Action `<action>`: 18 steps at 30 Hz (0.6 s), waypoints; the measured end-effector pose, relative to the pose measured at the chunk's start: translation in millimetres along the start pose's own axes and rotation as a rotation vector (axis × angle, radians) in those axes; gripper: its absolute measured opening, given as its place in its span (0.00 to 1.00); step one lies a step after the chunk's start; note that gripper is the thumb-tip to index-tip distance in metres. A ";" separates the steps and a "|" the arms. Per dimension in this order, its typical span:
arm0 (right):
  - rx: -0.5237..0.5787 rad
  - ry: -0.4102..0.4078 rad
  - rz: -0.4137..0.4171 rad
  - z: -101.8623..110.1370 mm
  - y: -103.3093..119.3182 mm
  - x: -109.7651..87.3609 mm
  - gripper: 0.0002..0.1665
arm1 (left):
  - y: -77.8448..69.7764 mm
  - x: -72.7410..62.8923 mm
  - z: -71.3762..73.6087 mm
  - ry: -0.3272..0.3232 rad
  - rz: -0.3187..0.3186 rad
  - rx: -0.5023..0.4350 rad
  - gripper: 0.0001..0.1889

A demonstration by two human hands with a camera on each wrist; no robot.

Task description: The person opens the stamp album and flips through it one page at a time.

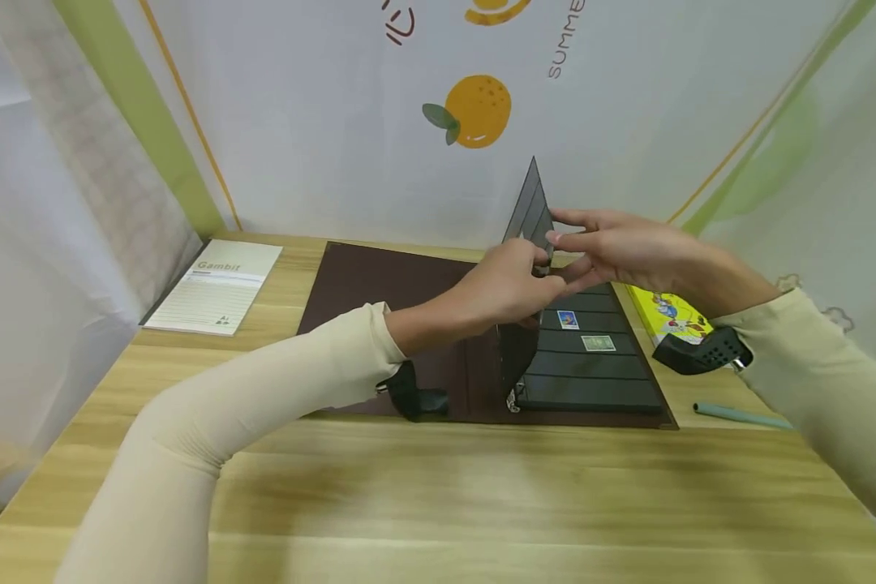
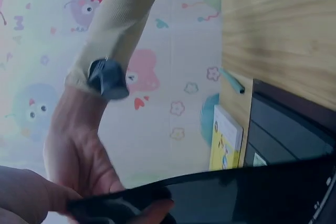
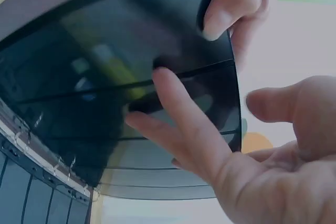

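Note:
A stamp album with a dark maroon cover (image 1: 394, 276) lies spread on the table. One black album page (image 1: 531, 207) stands raised from the binding and bows. My left hand (image 1: 500, 284) pinches the page by its outer edge; a thumb shows on its face in the right wrist view. Two outstretched fingers of my right hand (image 3: 273, 166) rest against the page's strips, while its thumb stands apart from the edge. On the black page below lie a blue stamp (image 1: 568, 319) and a green stamp (image 1: 598, 343). My left hand hides part of the binding.
A Gambit notepad (image 1: 215, 288) lies at the back left of the wooden table (image 1: 438, 503). Right of the album are a yellow illustrated book (image 1: 667, 312), partly behind my right wrist, and a grey-green pen (image 1: 737, 416). A printed curtain (image 1: 321, 122) hangs behind the table.

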State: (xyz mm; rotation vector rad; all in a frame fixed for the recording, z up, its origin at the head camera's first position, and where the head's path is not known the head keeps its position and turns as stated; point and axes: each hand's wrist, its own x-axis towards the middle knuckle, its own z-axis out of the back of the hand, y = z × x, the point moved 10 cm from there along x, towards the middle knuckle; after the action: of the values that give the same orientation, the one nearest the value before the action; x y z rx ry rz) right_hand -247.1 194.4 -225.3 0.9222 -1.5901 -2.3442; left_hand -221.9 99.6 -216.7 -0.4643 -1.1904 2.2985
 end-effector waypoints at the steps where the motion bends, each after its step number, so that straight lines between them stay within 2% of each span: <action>1: 0.007 -0.009 0.017 -1.6 1.5 -0.6 0.48 | 2.1 -1.7 3.9 -0.008 0.009 0.001 0.20; 5: 0.013 -0.015 0.082 -6.8 0.6 -4.9 0.44 | 17.0 -10.7 22.7 -0.057 0.047 0.002 0.25; 7: -0.012 -0.015 0.104 -7.3 -5.7 -8.4 0.43 | 27.9 -18.1 31.8 -0.080 0.065 -0.040 0.28; 10: -0.110 -0.039 0.118 -4.4 -23.1 -13.0 0.42 | 48.4 -32.6 47.3 -0.123 0.097 -0.060 0.30; 13: -0.222 -0.083 0.137 -2.0 -46.2 -14.6 0.40 | 76.1 -50.0 62.7 -0.164 0.156 -0.071 0.32; 18: -0.509 -0.219 0.240 -10.2 -88.1 -15.2 0.36 | 129.7 -82.4 78.7 -0.213 0.283 -0.089 0.36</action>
State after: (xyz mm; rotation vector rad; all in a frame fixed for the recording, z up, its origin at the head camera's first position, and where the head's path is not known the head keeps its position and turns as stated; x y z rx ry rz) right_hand -211.5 230.4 -299.7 0.3562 -1.0016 -2.5450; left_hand -231.1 -62.8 -274.5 -0.4533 -1.4118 2.5964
